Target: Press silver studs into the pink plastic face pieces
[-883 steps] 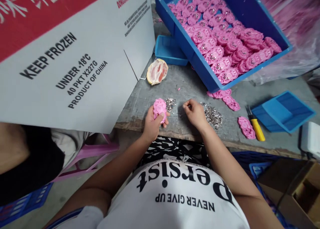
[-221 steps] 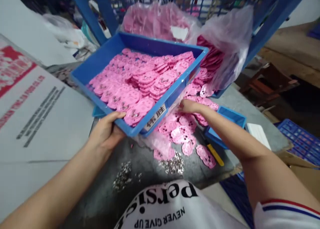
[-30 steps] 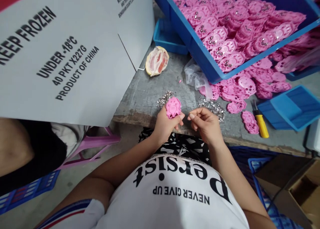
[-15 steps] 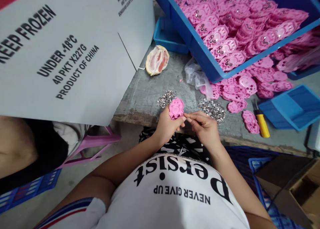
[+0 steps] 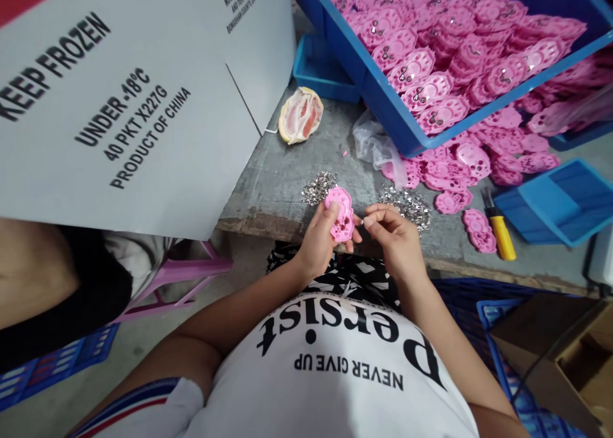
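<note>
A pink plastic piece [image 5: 343, 224] with holes along one end is gripped in my left hand [image 5: 317, 241], thumb on its face, above the table's front edge. Just to its right, my right hand [image 5: 398, 237] is closed in a pinch on a tiny silvery piece [image 5: 364, 221], too small to make out fully. The two hands are apart. Behind my left hand lies a small pile of shiny metal bits [image 5: 320, 188]. A larger pile of metal bits [image 5: 407, 207] lies behind my right hand.
A big blue bin [image 5: 407, 145] full of pink pieces stands at the back right, more pieces around it. Nearby are a yellow-handled screwdriver [image 5: 502, 237], a small blue tray [image 5: 550, 202], a cut pomelo [image 5: 301, 115] and a plastic bag [image 5: 376, 141]. A large carton [image 5: 191, 138] blocks the left.
The pink piece has been turned in my left hand, so its holed face now shows and my thumb lies across it. My right hand has drawn slightly away to the right, still pinching.
</note>
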`<state>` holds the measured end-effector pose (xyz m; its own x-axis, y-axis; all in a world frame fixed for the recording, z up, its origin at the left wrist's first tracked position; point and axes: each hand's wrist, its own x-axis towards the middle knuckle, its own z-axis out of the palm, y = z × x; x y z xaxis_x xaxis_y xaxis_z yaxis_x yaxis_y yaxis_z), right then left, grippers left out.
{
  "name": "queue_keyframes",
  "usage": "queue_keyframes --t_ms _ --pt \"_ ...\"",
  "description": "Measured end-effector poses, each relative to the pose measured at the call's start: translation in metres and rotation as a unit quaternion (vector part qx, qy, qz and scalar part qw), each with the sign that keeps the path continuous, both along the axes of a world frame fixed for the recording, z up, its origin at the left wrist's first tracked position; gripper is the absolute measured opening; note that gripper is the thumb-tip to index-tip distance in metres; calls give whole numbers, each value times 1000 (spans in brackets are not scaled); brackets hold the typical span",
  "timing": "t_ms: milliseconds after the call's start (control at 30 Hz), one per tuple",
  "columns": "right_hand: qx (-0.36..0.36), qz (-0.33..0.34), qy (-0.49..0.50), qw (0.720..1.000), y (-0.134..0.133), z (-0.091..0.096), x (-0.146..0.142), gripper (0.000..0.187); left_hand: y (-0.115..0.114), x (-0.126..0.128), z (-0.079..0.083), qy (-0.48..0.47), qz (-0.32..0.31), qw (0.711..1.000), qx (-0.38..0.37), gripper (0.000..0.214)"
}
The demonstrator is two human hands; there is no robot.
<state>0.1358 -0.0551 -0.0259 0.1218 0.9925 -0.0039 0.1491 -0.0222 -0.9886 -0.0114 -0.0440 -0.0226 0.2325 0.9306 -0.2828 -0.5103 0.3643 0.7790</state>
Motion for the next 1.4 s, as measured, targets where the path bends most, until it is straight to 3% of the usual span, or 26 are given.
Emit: queue_keyframes --t_ms 133,367,600,833,1000,1267,1400 --pt "12 9 -33 999 -1 3 -2 18 1 2 -4 -35 -3 999 -25 67" --pt "80 50 -160 983 -1 12 1 20 -1 6 -6 -17 -14 1000 0 74" --pt "82 114 -216 966 0 20 4 18 -3 7 -2 5 -68 997 41 84" --pt "68 148 -233 959 1 24 10 21 -4 7 -8 5 -112 993 47 86" --pt "54 144 -226 962 -1 23 11 20 -4 9 -6 -9 -121 992 38 85" --pt "77 62 -210 973 -10 6 1 16 -5 16 -4 -23 -54 998 -8 73" --pt "97 33 -195 975 -10 -3 -2 8 -6 12 -8 -6 -48 999 -12 56"
